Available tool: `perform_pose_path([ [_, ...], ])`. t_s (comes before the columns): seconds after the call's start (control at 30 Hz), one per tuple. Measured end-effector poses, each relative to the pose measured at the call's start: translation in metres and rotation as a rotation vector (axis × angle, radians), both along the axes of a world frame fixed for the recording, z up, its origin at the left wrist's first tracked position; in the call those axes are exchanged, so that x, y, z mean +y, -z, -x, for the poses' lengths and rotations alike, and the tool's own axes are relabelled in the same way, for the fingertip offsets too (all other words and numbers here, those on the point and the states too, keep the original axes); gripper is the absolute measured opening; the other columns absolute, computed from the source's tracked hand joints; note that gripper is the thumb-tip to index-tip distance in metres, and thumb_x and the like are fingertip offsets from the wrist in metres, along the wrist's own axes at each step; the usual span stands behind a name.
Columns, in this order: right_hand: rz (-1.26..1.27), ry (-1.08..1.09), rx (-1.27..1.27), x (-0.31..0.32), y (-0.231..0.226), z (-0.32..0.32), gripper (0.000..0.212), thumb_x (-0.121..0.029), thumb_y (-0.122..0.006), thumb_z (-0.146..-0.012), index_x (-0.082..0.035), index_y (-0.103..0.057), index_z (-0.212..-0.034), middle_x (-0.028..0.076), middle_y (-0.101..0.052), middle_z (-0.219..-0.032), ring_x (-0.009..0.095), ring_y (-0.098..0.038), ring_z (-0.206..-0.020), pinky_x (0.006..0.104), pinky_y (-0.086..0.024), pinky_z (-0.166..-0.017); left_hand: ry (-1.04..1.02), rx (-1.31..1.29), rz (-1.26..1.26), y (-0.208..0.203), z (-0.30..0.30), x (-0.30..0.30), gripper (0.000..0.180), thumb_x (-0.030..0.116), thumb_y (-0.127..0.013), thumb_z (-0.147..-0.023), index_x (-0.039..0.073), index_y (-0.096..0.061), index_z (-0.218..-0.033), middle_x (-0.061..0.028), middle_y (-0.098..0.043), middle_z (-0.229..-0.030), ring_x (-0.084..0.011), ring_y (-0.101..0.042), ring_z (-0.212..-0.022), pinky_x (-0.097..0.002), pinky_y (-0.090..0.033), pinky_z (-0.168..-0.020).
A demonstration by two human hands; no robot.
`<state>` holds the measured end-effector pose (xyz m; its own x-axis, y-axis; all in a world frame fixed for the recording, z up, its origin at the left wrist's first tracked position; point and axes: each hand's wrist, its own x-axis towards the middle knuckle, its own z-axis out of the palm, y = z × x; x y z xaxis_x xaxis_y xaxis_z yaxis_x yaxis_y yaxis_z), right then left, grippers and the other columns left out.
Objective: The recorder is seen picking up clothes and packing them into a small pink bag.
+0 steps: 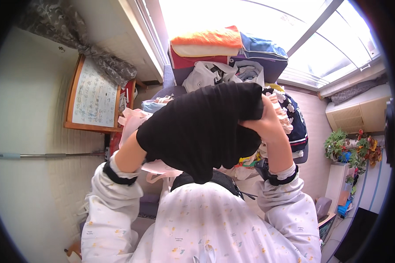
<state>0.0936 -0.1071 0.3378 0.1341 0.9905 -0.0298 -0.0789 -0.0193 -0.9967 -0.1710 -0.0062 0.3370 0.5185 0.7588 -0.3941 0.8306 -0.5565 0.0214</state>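
The right hand (264, 125) clutched the black garment (202, 129) at its upper corner; the left hand lay hidden under that garment, its grip impossible to tell.

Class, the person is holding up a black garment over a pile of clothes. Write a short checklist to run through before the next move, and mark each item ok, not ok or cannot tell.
1. Right hand grips the black garment at its upper edge: ok.
2. Left hand has hold of the garment: cannot tell, the cloth hides it.
3. Garment lifted off the pile of clothes: ok.
4. Garment spread flat, without bunching: not ok, it bunches at the right hand.
5. Free spot to lay it down: cannot tell, the garment blocks the view.
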Motion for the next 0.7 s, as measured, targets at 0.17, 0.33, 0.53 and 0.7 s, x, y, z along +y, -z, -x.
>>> perform_pose_path([
  [0.17,-0.058,0.000,-0.290,0.003,-0.018,-0.021,0.060,0.000,-0.073,-0.061,0.003,-0.053,-0.118,0.008,-0.061,-0.105,0.016,-0.057,-0.098,0.0295,-0.043,-0.093,0.123,-0.401,0.486,0.010,0.053,0.039,0.040,0.019,-0.052,-0.093,0.006,-0.046,-0.130,-0.0072,-0.057,-0.116,-0.0150,-0.054,-0.106,-0.0261,-0.039,-0.096],
  [0.33,-0.158,-0.400,-0.463,0.022,-0.046,0.007,0.062,-0.002,-0.068,-0.057,0.003,-0.053,-0.117,0.013,-0.061,-0.104,0.018,-0.058,-0.099,0.0297,-0.043,-0.092,0.280,-1.085,0.283,-0.029,0.025,0.008,0.091,0.043,-0.079,-0.067,0.006,-0.036,-0.138,-0.0131,-0.044,-0.137,-0.0262,-0.040,-0.128,-0.0386,-0.028,-0.105],
  [0.53,-0.120,-0.728,-0.354,0.043,-0.052,0.037,0.062,-0.006,-0.072,-0.060,0.005,-0.053,-0.118,0.009,-0.061,-0.106,0.014,-0.056,-0.099,0.0274,-0.042,-0.091,0.194,-1.161,0.550,-0.018,0.025,-0.020,0.086,0.021,-0.084,-0.062,0.001,-0.040,-0.133,-0.0133,-0.054,-0.123,-0.0259,-0.053,-0.112,-0.0341,-0.038,-0.100],
  [0.7,0.036,-0.725,-0.249,0.054,-0.034,0.048,0.067,0.002,-0.074,-0.062,0.006,-0.049,-0.124,0.011,-0.057,-0.114,0.016,-0.053,-0.106,0.0277,-0.040,-0.095,-0.147,-1.244,1.085,0.031,0.061,-0.040,0.072,0.011,-0.081,-0.067,0.003,-0.046,-0.128,-0.0057,-0.058,-0.115,-0.0137,-0.052,-0.107,-0.0289,-0.039,-0.097],
])
